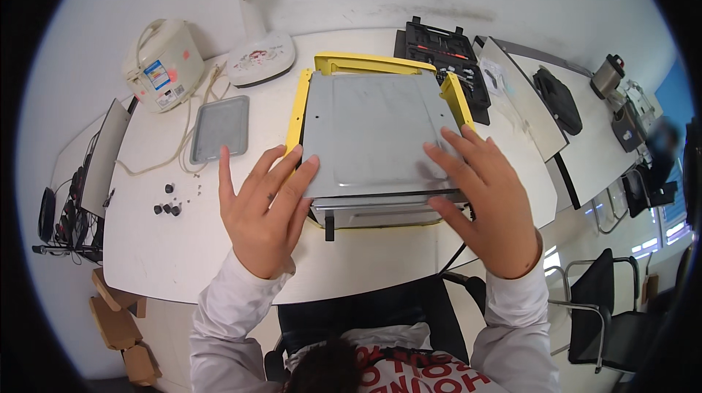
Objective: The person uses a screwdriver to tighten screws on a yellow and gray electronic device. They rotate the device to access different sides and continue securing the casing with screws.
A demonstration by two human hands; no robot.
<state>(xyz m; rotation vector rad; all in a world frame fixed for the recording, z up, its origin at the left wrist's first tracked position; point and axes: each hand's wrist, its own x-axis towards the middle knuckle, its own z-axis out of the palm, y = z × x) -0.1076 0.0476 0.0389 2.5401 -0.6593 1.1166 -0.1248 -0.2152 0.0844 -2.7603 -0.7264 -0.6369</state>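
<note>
A toaster oven with a grey metal top panel [380, 126] lies in front of me on the white table, its glass-like front edge and a black handle bracket [329, 225] toward me. Yellow casing pieces [298, 109] flank the panel at its left, right and far sides. My left hand [263, 203] has its fingers spread at the panel's near left edge. At the near right corner, my right hand [486, 199] rests with fingers stretched over the panel and its thumb by the front edge. Neither hand grips anything.
On the left are several black knobs [170, 209] with tiny screws, a grey tray [221, 130], a cream rice cooker [164, 64] and a white fan [259, 57]. A black toolbox [446, 57] lies open at the far right. A black chair [596, 312] stands right.
</note>
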